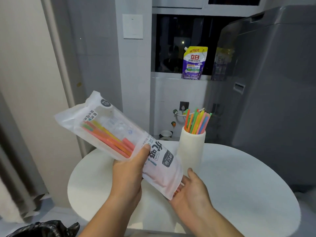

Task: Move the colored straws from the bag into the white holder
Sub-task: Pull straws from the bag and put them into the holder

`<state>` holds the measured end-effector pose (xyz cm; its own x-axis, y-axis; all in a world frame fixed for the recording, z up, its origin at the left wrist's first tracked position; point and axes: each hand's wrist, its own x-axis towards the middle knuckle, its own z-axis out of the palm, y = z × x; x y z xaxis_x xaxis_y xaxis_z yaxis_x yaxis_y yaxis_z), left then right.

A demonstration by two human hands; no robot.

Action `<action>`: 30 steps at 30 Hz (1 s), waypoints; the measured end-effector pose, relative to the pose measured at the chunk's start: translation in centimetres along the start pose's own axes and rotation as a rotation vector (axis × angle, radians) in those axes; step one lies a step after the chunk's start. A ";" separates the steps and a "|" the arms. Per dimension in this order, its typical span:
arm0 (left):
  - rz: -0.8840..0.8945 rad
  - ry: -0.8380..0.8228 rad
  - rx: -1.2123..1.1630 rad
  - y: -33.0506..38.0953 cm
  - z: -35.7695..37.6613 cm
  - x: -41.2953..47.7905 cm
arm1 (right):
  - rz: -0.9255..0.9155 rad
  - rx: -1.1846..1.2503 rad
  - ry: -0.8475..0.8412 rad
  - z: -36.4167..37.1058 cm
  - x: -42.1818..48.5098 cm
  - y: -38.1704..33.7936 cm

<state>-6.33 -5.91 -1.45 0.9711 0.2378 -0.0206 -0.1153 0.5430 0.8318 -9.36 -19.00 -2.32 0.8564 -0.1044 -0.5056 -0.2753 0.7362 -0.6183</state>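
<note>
Over round white table (242, 182) beside grey appliance (273, 79): left grip (130, 173) clasps bag (109, 120), right grip (193, 187) spread.

A round white bench (239, 182) stands before a tiled wall (171, 93) and a dark window (169, 43). A grey appliance (273, 79) stands right, a curtain (20, 159) left.

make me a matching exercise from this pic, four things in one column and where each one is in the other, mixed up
Things:
1. straw bag
2. white holder
3. detergent pouch
4. black bag

Places:
a. upright on the window ledge
b. on the round table, with colored straws sticking out of it
c. held tilted in the left hand
d. low in the bottom left corner of the view

Pairs: 1-c, 2-b, 3-a, 4-d
</note>
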 end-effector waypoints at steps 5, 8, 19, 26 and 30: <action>-0.044 0.057 -0.009 0.2 -0.4 0.2 | -0.082 -0.238 -0.036 -0.9 0.4 0.1; -0.142 0.107 -0.109 0.5 -1.0 0.7 | -0.163 -0.380 -0.043 -1.4 0.4 -0.6; -0.254 0.104 -0.244 0.8 -1.7 1.1 | -0.426 -0.649 -0.153 -2.3 0.6 -3.4; -0.278 0.128 -0.293 0.6 -1.8 1.4 | -0.423 -0.462 -0.128 -3.0 0.8 -6.0; -0.309 0.101 -0.316 0.3 -1.3 1.0 | -0.297 -0.210 -0.249 -2.4 0.4 -5.6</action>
<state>-5.68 -4.44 -1.98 0.9466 0.0944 -0.3083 0.1038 0.8162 0.5684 -8.56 -24.76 -0.53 0.9838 -0.1081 -0.1432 -0.0620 0.5443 -0.8366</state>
